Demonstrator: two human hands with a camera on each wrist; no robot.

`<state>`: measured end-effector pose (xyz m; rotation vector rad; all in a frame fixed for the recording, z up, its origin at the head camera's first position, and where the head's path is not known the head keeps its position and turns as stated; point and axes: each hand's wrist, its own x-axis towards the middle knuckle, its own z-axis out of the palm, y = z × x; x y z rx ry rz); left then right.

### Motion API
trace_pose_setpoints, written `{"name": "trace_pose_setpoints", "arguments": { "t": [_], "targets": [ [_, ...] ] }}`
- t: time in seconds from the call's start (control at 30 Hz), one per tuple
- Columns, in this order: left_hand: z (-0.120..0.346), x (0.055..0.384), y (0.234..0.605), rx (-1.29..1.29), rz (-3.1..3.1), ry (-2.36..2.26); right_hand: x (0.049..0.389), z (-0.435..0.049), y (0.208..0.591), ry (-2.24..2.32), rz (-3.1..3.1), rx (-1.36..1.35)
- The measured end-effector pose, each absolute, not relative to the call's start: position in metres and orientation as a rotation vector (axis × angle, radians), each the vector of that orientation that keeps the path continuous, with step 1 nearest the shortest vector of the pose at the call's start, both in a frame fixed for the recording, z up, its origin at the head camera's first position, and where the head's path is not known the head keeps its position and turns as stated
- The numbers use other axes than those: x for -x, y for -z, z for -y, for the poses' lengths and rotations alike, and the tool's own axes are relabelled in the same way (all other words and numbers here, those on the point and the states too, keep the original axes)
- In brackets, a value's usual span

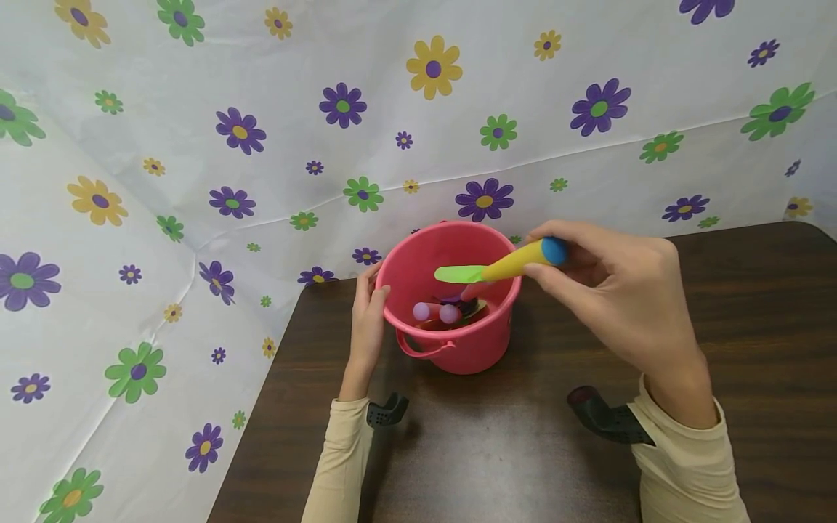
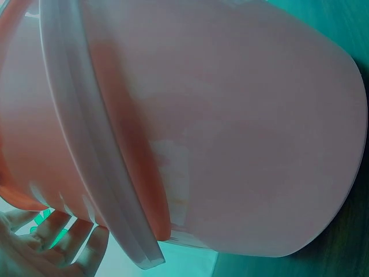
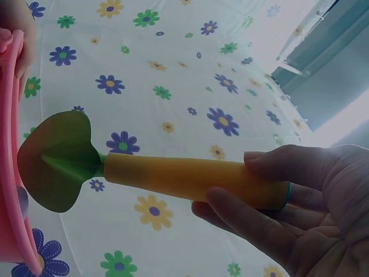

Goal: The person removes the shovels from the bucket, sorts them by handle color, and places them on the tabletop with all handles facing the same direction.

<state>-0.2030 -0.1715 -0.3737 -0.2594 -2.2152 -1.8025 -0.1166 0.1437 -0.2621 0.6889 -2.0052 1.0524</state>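
Note:
A pink bucket [image 1: 480, 349] stands upright on the dark wooden table. My left hand [image 1: 368, 323] grips its left rim, the thumb at the edge; in the left wrist view the fingers [image 2: 89, 251] show beside the rim. To the right, my right hand [image 1: 621, 290] pinches a toy trowel [image 1: 516, 263] near the blue end of its yellow handle. The trowel's green blade [image 3: 60, 161] points left, over the bucket's opening in the head view. Inside the bucket lie several toys, among them pieces with round lilac ends [image 1: 449, 314], partly hidden by one another.
A white sheet with printed flowers [image 1: 434, 69] hangs behind and to the left of the table [image 1: 497, 465]. Black camera mounts [image 1: 604, 418] stick out from both wrists. The bucket's pink handle [image 1: 418, 354] hangs down at its front.

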Motion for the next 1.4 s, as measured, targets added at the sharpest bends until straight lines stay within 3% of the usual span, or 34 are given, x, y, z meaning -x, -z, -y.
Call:
{"name": "trace_pose_setpoints", "arguments": {
  "t": [1.4],
  "targets": [
    [0.171,0.202,0.373,0.257,2.209,1.811,0.129,-0.188,0.267,-1.079,1.951,-0.262]
  ]
}}
